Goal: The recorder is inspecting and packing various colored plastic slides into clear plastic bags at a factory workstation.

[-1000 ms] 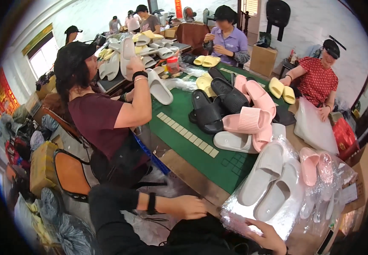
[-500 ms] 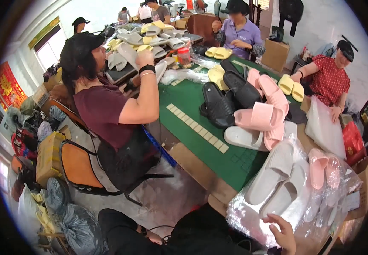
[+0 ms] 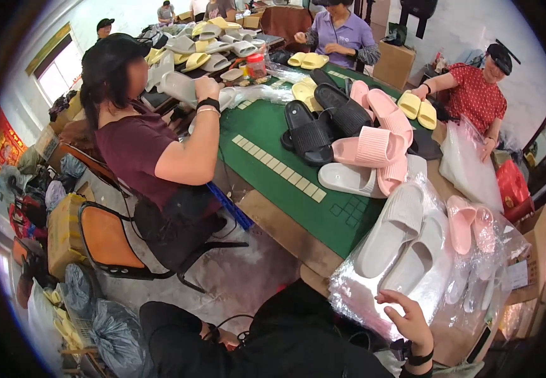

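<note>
Grey slippers [image 3: 389, 233]: 1 pair, lying on clear plastic [image 3: 355, 296] at the near end of the green table [image 3: 330, 230].
Right hand [image 3: 408, 318]: fingers spread, loosely curled, just short of the slippers.
Left hand [image 3: 227, 338]: low by the lap, mostly hidden; whether it grips anything, I cannot tell.
Pink slippers [image 3: 461, 223]: 1 pair, just right of the grey.
White label [image 3: 517, 275]: by the carton [image 3: 541, 252], print too small to read.
Red banner [image 3: 8, 145]: yellowish characters, far left.

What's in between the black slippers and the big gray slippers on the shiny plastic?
In the head view, pink slippers and a light gray slipper lie between the black slippers and the big gray slippers.
</note>
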{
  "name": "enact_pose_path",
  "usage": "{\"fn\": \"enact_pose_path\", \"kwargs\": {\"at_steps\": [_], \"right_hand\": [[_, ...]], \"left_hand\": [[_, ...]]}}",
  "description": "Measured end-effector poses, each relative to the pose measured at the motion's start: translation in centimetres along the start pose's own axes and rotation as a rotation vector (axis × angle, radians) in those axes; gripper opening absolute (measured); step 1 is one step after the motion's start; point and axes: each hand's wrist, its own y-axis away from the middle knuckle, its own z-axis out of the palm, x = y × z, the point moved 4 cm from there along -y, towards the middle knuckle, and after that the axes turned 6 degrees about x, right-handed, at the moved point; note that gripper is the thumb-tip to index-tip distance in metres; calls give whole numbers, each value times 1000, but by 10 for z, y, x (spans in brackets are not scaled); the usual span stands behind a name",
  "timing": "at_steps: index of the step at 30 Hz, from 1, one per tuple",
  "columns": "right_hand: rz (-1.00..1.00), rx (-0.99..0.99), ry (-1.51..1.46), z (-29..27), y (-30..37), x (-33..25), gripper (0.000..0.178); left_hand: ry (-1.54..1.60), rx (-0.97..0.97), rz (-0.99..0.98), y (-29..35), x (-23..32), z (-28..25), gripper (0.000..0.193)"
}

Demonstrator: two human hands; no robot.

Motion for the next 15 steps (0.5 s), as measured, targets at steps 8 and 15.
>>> {"fn": "enact_pose_path", "kwargs": {"at_steps": [8, 15], "right_hand": [[52, 18, -2, -2, 12, 9, 37], [-10, -43, 9, -2, -1, 0, 38]], "left_hand": [[-11, 91, 44, 6, 7, -10, 27], [-30, 154, 98, 6, 16, -32, 28]]}}
